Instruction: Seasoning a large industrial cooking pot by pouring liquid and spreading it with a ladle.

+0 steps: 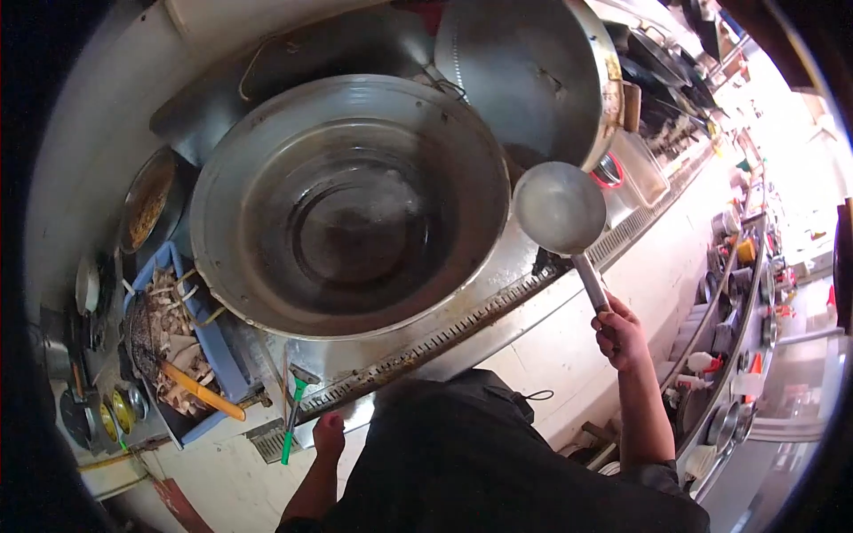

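My right hand (621,333) grips the handle of a large metal ladle (561,205). The ladle's wide bowl is raised beyond the hand, beside the rim of a big metal basin (473,266). Dark, shiny liquid or wet metal shows at the basin's bottom; I cannot tell which. Low in front of the counter, my left hand (328,434) hangs by my body, its fingers mostly hidden. Nearest to it is a green-handled scraper (290,420) leaning at the counter's edge, apart from the hand.
A blue crate (230,360) at left holds bones or scraps and a strainer with a yellow handle (200,392). Behind the basin leans a large metal pot (526,73). A slotted drain (426,346) runs along the counter's front. Shelves with kitchenware (726,293) stand at right.
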Demonstrator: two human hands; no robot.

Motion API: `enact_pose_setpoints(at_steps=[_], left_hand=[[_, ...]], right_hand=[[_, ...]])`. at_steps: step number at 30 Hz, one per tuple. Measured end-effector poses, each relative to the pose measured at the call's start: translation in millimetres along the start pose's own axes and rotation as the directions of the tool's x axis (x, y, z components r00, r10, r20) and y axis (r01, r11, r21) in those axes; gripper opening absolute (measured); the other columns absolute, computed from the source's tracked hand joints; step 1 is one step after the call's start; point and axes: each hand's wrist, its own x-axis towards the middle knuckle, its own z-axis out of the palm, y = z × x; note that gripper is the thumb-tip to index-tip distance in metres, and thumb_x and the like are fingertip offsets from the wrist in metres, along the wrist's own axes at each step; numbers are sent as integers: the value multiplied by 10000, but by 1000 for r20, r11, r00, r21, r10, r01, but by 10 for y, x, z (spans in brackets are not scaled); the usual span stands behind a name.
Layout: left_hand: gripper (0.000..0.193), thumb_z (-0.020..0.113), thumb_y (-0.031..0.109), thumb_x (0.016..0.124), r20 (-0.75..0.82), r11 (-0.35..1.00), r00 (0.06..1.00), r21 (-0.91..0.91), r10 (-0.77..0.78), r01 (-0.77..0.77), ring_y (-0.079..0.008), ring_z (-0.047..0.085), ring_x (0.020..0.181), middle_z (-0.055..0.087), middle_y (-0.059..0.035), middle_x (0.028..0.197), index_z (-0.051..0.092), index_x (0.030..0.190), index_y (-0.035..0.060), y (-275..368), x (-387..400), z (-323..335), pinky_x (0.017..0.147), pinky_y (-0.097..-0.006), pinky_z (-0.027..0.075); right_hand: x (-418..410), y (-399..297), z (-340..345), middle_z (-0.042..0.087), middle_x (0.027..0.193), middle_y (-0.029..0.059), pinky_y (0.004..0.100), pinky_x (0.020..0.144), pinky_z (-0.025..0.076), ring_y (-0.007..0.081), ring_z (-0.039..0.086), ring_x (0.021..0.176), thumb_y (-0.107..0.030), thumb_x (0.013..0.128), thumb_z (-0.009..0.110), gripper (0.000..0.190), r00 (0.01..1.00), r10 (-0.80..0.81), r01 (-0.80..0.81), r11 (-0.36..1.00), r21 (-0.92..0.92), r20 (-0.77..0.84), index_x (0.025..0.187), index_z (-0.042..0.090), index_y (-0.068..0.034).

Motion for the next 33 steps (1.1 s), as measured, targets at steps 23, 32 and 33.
enact_pose_setpoints(at_steps=[23, 32, 33], left_hand=[[230, 578, 256, 846, 46, 997, 997, 27, 69, -71, -206, 640, 665, 646, -105, 684, 636, 797, 39, 377, -15, 8, 646, -345, 497], [238, 570, 258, 840, 18, 995, 996, 32, 92, -92, -221, 641, 652, 646, -106, 673, 642, 802, 34, 312, 67, -19, 635, -346, 493], [235, 571, 257, 837, 14, 997, 997, 26, 70, -70, -225, 641, 651, 646, -107, 674, 642, 802, 36, 320, 61, -38, 633, -348, 492]], right_hand=[[180, 358, -682, 601, 713, 120, 301, 426, 415, 164, 528, 485, -60, 764, 611, 546, 976, -33, -129, 705, -697, -214, 1293, 481, -27], [25, 241, -409, 649, 987, 189, 441, 798, 489, 385, 613, 913, -148, 782, 594, 534, 949, -316, 46, 105, -993, 10, 1302, 468, -147], [-7, 187, -345, 649, 987, 189, 441, 798, 489, 385, 613, 913, -148, 782, 594, 534, 949, -314, 47, 100, -994, 13, 1302, 468, -147]])
